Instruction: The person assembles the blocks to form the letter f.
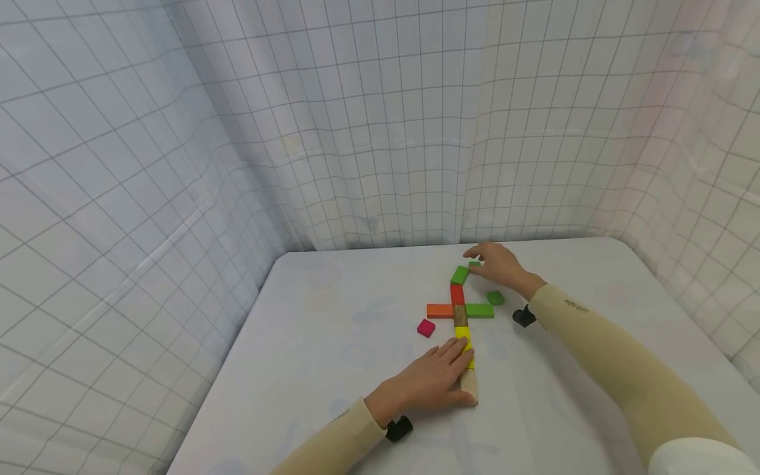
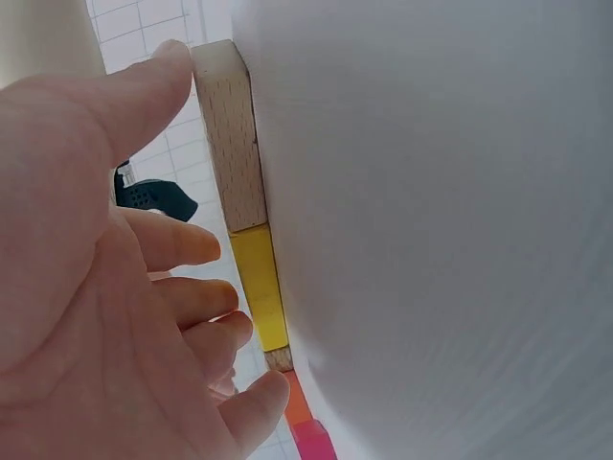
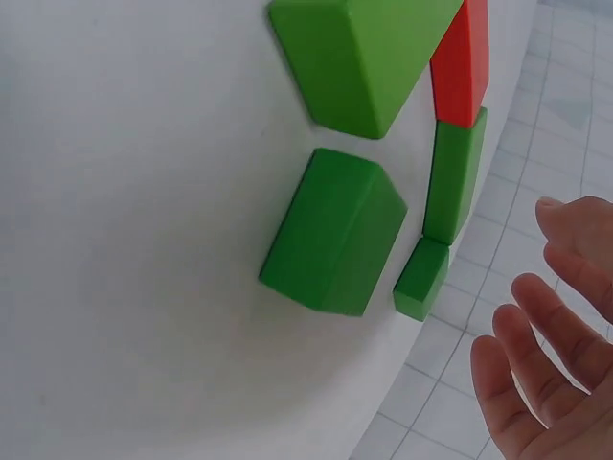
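Observation:
My left hand (image 1: 430,379) lies along the near end of a row of wooden blocks, fingers extended over the yellow blocks (image 1: 462,332) and thumb by the plain wood block (image 1: 469,390). Farther up the row come a brown block (image 1: 460,316), a red block (image 1: 456,294) and a slanted green block (image 1: 460,275). A small green block (image 3: 421,278) touches that one's far end. Over there hovers my right hand (image 1: 501,265), fingers loosely bent; the right wrist view shows nothing held. An orange block (image 1: 439,311) and a light green block (image 1: 479,311) stick out sideways at the brown one.
A loose dark green block (image 1: 495,298) sits right of the row, below my right hand. A pinkish-red block (image 1: 426,328) lies to the left. The white table (image 1: 320,316) is bordered by grid-patterned curtains (image 1: 380,132) at the back and both sides.

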Available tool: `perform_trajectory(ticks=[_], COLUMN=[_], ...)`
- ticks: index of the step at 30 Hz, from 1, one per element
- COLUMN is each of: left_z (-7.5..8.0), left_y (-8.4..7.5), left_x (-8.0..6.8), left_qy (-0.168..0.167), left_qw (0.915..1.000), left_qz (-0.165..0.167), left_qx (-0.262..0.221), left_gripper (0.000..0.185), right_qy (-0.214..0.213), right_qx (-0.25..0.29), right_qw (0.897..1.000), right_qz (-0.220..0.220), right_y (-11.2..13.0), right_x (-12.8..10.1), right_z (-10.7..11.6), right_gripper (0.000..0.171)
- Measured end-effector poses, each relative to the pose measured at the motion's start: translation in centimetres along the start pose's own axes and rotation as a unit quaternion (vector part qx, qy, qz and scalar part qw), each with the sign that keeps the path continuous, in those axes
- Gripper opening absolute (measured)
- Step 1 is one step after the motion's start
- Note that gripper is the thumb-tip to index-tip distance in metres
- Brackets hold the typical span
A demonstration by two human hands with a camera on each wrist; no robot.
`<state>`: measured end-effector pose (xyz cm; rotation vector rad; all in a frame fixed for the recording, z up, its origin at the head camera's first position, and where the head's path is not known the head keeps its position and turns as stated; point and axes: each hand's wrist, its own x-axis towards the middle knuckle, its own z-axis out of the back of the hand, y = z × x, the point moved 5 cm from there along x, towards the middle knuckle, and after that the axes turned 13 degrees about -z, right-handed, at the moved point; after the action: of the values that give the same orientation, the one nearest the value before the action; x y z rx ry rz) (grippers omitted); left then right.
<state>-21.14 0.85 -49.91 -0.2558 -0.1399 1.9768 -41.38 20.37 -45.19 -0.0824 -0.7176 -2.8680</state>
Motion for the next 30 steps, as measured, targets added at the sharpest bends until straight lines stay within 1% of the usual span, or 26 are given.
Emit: perform_trajectory(ticks=[3,7,11,15,18,25,30], left_z=[0.1,0.3,0.2,0.1,0.1,0.0,0.0], left_y=[-0.1,-0.2,-0.3,-0.3,-0.3,-0.3,-0.3], left_x=[-0.1,-0.4,-0.5,-0.6,-0.6,-0.5,-0.4], left_qy=[-0.003,0.001,0.008,0.012,0.013,0.010,0.008], left_qw=[1.0000,1.0000,0.9999,0.9998,0.9998,0.9997,0.9994], left_qz=[-0.003,0.000,0.008,0.010,0.008,0.000,0.000], left_qx=[0.006,0.008,0.007,0.007,0.011,0.024,0.033], left_gripper=[0.090,0.089,0.088,0.087,0.087,0.086,0.086], right_qy=[0.001,0.005,0.010,0.027,0.043,0.063,0.095], right_qx=[0.014,0.030,0.043,0.068,0.076,0.068,0.042], right_qw=[1.000,0.999,0.998,0.996,0.994,0.986,0.982], right_qz=[0.009,0.017,0.041,0.054,0.064,0.137,0.160], right_y=[0.7,1.4,2.3,3.4,4.4,6.8,8.2], right_x=[-0.4,-0.8,-1.3,-1.8,-2.3,-3.4,-4.3], right_z=[-0.1,-0.6,-1.0,-1.5,-1.9,-2.7,-3.5], right_gripper=[0.035,0.034,0.035,0.035,0.034,0.035,0.034])
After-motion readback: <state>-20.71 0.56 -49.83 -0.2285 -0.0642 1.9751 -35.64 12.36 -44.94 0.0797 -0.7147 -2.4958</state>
